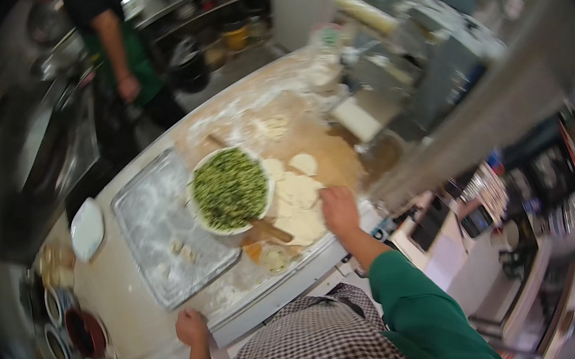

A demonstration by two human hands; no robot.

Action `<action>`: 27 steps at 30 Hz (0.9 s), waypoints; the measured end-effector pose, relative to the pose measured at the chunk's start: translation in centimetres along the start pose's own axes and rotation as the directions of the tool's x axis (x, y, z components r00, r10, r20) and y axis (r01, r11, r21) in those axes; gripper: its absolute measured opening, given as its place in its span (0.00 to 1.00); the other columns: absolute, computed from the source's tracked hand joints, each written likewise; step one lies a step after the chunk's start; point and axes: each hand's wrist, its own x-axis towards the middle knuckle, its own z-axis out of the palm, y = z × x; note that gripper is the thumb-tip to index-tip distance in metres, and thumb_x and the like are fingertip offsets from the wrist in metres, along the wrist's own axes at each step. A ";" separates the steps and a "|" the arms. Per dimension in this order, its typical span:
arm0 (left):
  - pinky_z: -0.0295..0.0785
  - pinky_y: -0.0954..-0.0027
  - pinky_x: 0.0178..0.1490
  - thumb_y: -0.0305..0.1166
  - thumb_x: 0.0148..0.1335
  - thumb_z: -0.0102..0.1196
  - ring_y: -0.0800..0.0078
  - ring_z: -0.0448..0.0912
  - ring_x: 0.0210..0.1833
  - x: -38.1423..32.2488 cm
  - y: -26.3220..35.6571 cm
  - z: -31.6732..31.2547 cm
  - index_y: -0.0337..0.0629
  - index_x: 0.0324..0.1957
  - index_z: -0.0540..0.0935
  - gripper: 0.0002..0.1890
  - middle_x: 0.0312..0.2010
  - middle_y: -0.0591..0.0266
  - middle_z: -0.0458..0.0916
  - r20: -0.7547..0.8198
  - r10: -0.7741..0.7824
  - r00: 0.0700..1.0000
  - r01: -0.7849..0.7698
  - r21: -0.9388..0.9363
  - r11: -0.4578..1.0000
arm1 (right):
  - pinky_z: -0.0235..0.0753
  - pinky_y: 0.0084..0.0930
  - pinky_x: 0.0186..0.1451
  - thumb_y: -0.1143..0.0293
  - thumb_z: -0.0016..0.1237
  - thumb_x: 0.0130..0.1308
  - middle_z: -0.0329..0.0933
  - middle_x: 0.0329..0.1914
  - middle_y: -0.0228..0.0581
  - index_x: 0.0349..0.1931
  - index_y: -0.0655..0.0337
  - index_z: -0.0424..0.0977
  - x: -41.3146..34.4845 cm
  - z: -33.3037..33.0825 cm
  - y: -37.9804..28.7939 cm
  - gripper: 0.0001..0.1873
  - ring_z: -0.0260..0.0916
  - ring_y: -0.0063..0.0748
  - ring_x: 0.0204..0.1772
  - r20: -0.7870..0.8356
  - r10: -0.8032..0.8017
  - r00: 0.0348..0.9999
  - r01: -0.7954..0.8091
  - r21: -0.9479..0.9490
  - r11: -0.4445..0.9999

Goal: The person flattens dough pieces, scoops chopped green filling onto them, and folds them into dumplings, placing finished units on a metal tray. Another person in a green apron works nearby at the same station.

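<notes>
My right hand (340,209), fingers curled, is at the right edge of several overlapping round dough wrappers (298,200); whether it pinches one is hidden. Left of these stands a white bowl (271,192) full of chopped green filling (230,188). The flat handle of a wooden spatula (271,230) sticks out over the bowl's near rim. My left hand (191,325) is closed at the table's front edge, with nothing visible in it. Near it lies a floured metal tray (154,219) with a few small dough pieces (183,251). In front of the bowl sits a small round dish (275,260).
Behind the bowl is a wooden stick (217,141) on the floured table (234,105). A white dish (87,229) and stacked bowls (85,331) stand at left. A metal machine (390,89) bounds the right back. Across the table is a person in a green apron (113,55).
</notes>
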 end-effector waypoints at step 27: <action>0.74 0.61 0.38 0.43 0.70 0.44 0.61 0.81 0.30 -0.5 1.8 -2.3 0.43 0.30 0.84 0.20 0.27 0.58 0.85 0.362 0.242 0.900 -0.169 -0.221 0.960 | 0.68 0.39 0.62 0.66 0.59 0.55 0.78 0.49 0.39 0.45 0.52 0.80 4.8 0.9 -2.3 0.16 0.70 0.45 0.57 -0.127 0.243 0.962 -0.200 0.279 0.939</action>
